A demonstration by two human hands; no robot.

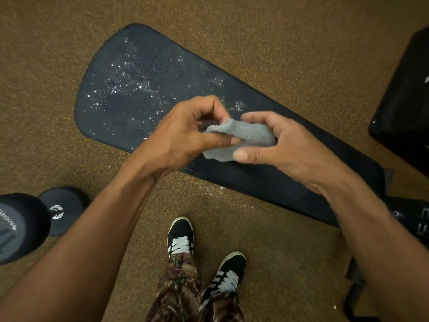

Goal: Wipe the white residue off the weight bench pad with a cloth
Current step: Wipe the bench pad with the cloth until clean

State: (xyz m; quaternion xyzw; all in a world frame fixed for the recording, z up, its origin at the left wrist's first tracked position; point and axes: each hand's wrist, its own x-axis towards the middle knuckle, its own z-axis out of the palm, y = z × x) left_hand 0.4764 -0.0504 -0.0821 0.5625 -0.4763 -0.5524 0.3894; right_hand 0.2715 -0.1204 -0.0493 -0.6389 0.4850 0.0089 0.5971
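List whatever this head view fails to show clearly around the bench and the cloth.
- Black bench pad: its part beneath the small grey terry cloth and both hands, left hand and right hand, is hidden.
- Black dumbbell: cut by the left edge; its lettering is partly legible.
- Black equipment: cropped at the right edge, unidentifiable.

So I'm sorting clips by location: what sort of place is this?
Probably a gym: a long black padded weight bench, a black dumbbell and speckled brown rubber flooring.

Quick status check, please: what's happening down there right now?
Left hand and right hand both gripping grey cloth above pad. White residue untouched on bench pad. Nothing in the way.
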